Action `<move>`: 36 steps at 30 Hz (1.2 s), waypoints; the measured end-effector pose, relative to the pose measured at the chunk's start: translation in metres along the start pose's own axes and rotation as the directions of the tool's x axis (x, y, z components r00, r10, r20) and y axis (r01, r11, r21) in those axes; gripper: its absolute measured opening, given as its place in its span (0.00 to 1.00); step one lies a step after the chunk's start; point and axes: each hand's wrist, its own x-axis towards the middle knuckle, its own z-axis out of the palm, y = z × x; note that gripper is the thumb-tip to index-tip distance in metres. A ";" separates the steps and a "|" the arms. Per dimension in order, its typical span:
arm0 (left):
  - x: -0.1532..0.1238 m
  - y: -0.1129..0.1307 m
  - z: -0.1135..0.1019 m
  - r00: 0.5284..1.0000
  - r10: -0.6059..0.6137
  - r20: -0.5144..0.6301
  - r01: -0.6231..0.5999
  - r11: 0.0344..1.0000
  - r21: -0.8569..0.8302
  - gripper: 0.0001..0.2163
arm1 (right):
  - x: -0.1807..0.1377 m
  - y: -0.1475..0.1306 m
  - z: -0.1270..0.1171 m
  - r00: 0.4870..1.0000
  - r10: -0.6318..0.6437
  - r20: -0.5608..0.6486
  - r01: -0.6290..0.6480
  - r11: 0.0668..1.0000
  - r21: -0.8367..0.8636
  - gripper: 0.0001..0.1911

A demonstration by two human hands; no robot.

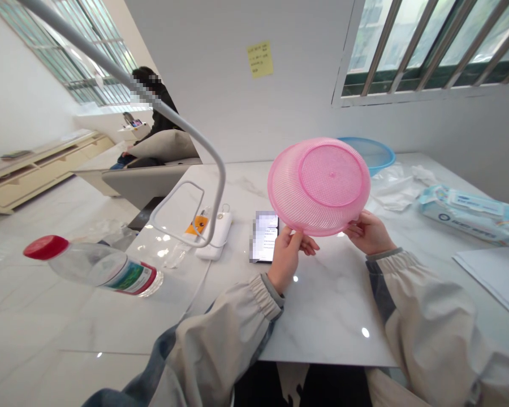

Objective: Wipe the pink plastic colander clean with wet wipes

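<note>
A pink mesh plastic basket (333,175) is held up above the table, tilted so that its round base faces me. My left hand (289,252) grips the lower left of its rim, with the thumb on the rim and some fingers showing below. On the lower right of the rim, my right hand (370,233) pinches the edge. A phone (265,240) with a lit screen lies on the table just left of my left hand. Behind the pink basket, partly hidden by it, sits a blue mesh basket (375,154).
On the left stand a clear bottle with a red cap (46,247), a white device (216,234) and a grey tubular stand (220,169). At right are a wipes pack (470,212), crumpled plastic (390,189) and white paper (496,277). A person (163,107) sits far left.
</note>
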 end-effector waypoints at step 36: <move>0.003 -0.002 -0.005 0.980 0.112 -0.164 -0.108 0.994 0.031 0.16 | -0.003 -0.008 -0.004 0.994 -0.111 0.020 0.110 0.993 0.031 0.22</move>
